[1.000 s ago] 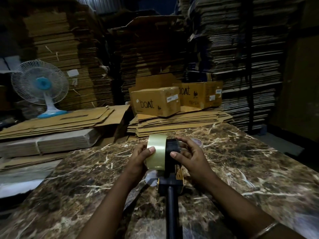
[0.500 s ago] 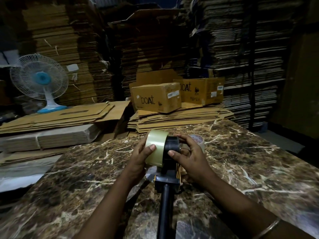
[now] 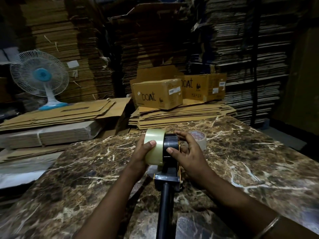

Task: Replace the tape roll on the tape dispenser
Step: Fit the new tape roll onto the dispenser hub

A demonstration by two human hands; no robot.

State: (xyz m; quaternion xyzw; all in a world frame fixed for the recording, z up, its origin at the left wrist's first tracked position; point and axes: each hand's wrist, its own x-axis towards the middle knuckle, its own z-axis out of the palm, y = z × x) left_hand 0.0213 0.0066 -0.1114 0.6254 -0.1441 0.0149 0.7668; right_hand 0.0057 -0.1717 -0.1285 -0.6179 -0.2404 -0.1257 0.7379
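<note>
A black tape dispenser [image 3: 170, 171] stands on the marble table, its long handle pointing toward me. A pale clear tape roll [image 3: 154, 145] sits against the left side of the dispenser's black hub. My left hand [image 3: 143, 152] grips that roll, thumb across its outer face. My right hand [image 3: 187, 150] holds the hub from the right, thumb on its rim and fingers curled over the top. Behind my right hand a second tape roll [image 3: 198, 138] with red print lies flat on the table.
The marble table [image 3: 250, 161] ends just beyond my hands. Behind it lie stacks of flattened cardboard [image 3: 172, 116] with two "boAt" boxes [image 3: 157, 95] on top. A blue and white fan [image 3: 40, 78] stands at the left. Tall cardboard stacks fill the background.
The view has tilted, so the second roll behind my right hand shows more fully. Both hands keep their hold on the roll and hub; the roll looks slightly further from the hub.
</note>
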